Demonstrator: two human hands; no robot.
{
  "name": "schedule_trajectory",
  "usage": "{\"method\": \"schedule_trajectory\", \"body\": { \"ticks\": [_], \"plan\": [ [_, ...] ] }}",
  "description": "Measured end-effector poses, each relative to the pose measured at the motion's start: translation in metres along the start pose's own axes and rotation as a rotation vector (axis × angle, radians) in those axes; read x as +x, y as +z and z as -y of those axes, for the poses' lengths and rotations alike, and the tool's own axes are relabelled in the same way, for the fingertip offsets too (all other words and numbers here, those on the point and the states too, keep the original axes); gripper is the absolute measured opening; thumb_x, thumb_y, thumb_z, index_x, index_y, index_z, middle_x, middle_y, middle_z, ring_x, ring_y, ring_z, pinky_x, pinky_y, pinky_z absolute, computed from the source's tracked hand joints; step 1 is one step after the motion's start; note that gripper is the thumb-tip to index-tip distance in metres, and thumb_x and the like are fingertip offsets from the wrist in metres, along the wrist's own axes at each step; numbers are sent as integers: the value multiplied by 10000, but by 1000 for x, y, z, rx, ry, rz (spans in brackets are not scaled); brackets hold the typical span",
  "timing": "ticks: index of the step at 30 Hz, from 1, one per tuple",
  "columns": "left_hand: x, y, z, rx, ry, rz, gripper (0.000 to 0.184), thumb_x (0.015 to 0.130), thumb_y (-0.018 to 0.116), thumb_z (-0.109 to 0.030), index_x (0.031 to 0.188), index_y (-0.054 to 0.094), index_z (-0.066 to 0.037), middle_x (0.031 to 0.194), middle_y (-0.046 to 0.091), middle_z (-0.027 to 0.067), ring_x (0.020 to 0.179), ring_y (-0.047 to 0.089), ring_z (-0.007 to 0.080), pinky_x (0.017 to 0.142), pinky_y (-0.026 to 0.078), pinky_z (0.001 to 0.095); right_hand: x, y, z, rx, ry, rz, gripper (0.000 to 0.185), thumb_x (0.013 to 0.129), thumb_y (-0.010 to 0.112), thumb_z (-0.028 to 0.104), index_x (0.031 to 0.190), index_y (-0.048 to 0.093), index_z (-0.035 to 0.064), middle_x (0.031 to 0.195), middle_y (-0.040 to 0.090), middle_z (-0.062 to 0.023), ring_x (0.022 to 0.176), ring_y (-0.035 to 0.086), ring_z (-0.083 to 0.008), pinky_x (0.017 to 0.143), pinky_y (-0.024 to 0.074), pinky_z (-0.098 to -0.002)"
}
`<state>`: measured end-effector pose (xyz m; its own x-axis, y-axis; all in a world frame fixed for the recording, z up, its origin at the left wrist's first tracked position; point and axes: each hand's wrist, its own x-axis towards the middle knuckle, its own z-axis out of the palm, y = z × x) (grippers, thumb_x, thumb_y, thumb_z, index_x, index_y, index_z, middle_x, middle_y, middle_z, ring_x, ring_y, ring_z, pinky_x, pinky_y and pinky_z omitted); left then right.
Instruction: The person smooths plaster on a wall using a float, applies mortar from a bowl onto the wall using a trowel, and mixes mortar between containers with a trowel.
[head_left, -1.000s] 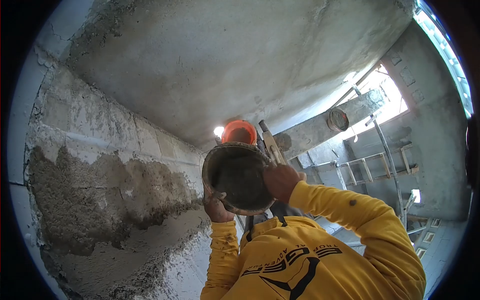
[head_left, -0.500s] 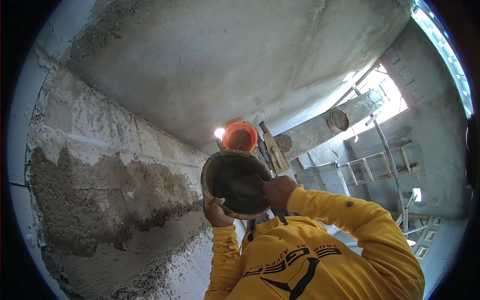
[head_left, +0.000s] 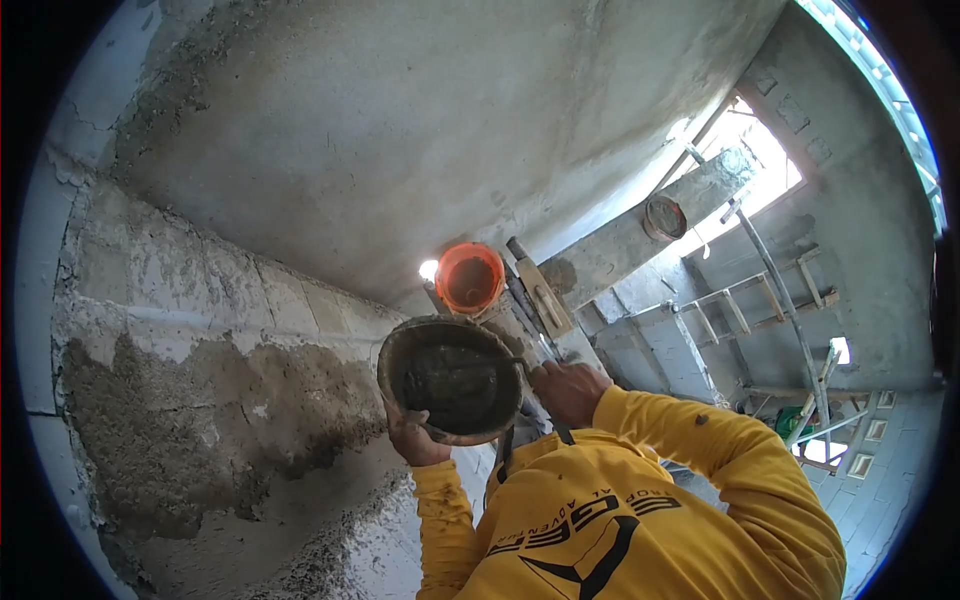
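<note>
A dark round bucket (head_left: 395, 365) is tilted so its inside shows, with wet grey mortar in it. My left hand (head_left: 417, 438) grips its lower left rim, thumb over the edge. At the right rim my right hand (head_left: 569, 393) is closed on a trowel; its handle end shows beside the fingers, and the blade is mostly hidden in the mortar. Just beyond the bucket stands an orange bucket (head_left: 470, 278) holding some grey material. A wooden float (head_left: 544, 298) lies to the right of the orange bucket.
A partly plastered block wall (head_left: 220, 420) rises on the left, and a smooth plastered wall (head_left: 400, 130) lies ahead. Along the beam (head_left: 625, 250) at the right sits another bucket (head_left: 664, 218). Wooden ladder-like framing (head_left: 740, 312) and a long pole (head_left: 775, 280) stand farther right.
The dark bucket has shifted left and down with my left hand, away from the orange bucket. My right hand has moved slightly right, to the rim's outer side. The view has turned a little.
</note>
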<state>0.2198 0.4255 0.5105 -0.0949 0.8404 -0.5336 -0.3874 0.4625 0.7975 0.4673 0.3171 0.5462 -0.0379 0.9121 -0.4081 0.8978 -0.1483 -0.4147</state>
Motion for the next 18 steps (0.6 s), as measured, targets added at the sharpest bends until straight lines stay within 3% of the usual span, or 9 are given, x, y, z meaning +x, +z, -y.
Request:
{"method": "schedule_trajectory", "body": {
  "ticks": [2,5,8,11,14,17,18],
  "plan": [
    [2,-17,-7,-17,-186,29,668,712,617,-9,1377,559,-35,1348,586,175,1160,569,356,947,514,486,-6,7,-5,52,-9,18,298,876,557,168,1091,589,-36,989,671,-246,912,685,-399,795,551,-480],
    [-3,-22,7,-50,8,43,718,720,608,-1,1430,520,-67,1373,558,166,1158,550,357,918,522,487,0,23,-20,177,0,-73,295,858,611,206,1073,608,4,946,678,-226,913,679,-399,795,538,-489],
    [80,-134,97,364,285,68,793,717,588,22,1492,458,-83,1368,553,150,1137,552,343,913,519,473,-3,37,-42,403,41,-216,278,860,644,222,1075,620,47,958,687,-192,914,674,-392,797,531,-479],
    [27,-79,57,-200,142,15,756,727,612,12,1468,498,-84,1250,624,140,984,597,278,787,531,421,-4,45,-88,430,87,-276,242,884,645,205,1096,633,88,998,693,-163,920,669,-383,790,529,-461],
    [31,-82,48,77,-102,-286,730,731,637,25,1447,531,-73,1117,671,105,737,594,206,591,497,347,5,58,-127,361,122,-361,212,906,656,220,1058,634,73,972,695,-182,904,668,-403,768,523,-465],
    [80,-122,99,156,-8,-410,623,724,632,52,1335,622,-72,1038,671,76,561,519,153,433,398,291,17,28,-125,404,352,-297,246,910,676,267,1008,630,46,897,689,-203,857,664,-430,744,515,-472],
    [86,-125,103,144,11,-406,551,720,625,58,1258,643,-57,1004,665,68,555,511,155,440,403,293,30,27,-132,388,359,-251,268,907,668,295,1016,629,53,912,692,-205,882,663,-430,763,513,-481]
  ]
}}
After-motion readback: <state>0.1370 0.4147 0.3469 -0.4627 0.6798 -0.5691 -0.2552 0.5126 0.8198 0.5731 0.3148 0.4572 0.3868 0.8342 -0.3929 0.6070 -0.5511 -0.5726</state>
